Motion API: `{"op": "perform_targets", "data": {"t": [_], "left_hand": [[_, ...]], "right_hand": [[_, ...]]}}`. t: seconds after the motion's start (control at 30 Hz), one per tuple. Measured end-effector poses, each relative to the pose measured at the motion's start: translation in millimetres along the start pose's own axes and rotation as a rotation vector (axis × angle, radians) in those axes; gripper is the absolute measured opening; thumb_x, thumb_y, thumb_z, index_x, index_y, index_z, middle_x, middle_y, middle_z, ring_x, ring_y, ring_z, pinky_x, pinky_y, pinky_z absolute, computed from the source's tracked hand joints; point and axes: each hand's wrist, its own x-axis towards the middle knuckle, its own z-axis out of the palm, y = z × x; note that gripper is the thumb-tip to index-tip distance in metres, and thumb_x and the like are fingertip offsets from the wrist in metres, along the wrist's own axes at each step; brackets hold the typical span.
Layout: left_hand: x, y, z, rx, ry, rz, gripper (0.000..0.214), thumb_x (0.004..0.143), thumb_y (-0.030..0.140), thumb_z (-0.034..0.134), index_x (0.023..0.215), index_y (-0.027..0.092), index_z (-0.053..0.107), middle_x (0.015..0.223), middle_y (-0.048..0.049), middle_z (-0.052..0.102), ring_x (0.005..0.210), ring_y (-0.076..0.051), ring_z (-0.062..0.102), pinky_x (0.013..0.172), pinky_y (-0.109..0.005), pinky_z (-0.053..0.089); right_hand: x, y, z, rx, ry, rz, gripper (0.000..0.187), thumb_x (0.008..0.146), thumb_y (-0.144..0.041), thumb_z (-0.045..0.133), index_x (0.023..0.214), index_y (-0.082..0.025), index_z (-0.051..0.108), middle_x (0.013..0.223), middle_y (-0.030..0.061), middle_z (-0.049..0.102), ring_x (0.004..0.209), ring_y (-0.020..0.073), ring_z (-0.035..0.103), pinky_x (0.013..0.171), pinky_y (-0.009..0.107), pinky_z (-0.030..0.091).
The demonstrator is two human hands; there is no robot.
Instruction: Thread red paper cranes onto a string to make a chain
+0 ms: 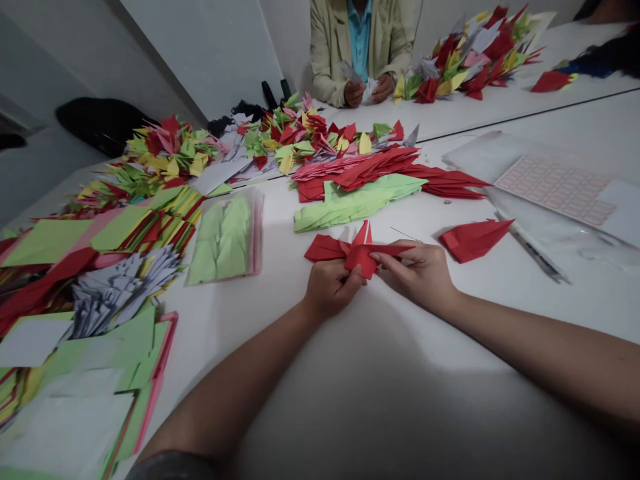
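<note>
Between my hands, just above the white table (280, 333), is a red origami crane (361, 257) with its wings spread to either side. My left hand (331, 287) grips its near left part, thumb pressed against the paper. On the other side, my right hand (417, 270) pinches the right wing and body between thumb and fingers. A folded red paper piece (475, 240) lies to the right of my right hand. Beyond the crane rests a stack of folded light-green paper pieces (350, 205), with folded red pieces (380, 170) behind it.
Piles of coloured paper cranes (300, 130) spread across the back and left. Paper sheets (95, 373) are stacked at left, beside a clear packet of green pieces (225, 237). A pen (535, 250) and a grid-printed sheet (555, 190) lie right. Opposite, a person (361, 47) handles white paper.
</note>
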Motion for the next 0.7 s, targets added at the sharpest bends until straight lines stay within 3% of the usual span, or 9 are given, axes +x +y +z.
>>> {"op": "perform_targets", "data": {"t": [0.1,0.27,0.7], "left_hand": [[0.1,0.4,-0.1,-0.009,0.013,-0.005,0.036,0.090,0.024,0.051,0.061,0.016,0.071,0.052,-0.0012,0.065,0.047,-0.010,0.059,0.048,-0.020,0.044],[0.3,0.0,-0.6,-0.014,0.015,-0.025,0.034,0.089,0.022,0.052,0.060,0.016,0.070,0.052,-0.0008,0.065,0.046,-0.010,0.059,0.048,-0.019,0.044],[1.2,1.2,-0.4,0.063,-0.003,-0.070,0.039,0.086,0.025,0.052,0.051,0.015,0.065,0.046,-0.0005,0.061,0.042,-0.009,0.053,0.046,-0.020,0.040]], "right_hand": [[0.5,-0.4,-0.8,-0.028,0.025,0.000,0.028,0.086,-0.033,0.065,0.061,-0.021,0.066,0.060,0.0004,0.065,0.054,0.0141,0.057,0.052,0.029,0.045],[3.8,-3.8,-4.2,-0.009,0.010,-0.014,0.028,0.090,-0.032,0.060,0.064,-0.021,0.063,0.063,0.0013,0.062,0.062,0.0156,0.057,0.059,0.030,0.044],[9.3,1.2,-5.2,0.171,0.112,0.126,0.013,0.084,-0.031,0.068,0.081,-0.019,0.066,0.070,0.0004,0.061,0.060,0.0121,0.051,0.056,0.027,0.040]]}}
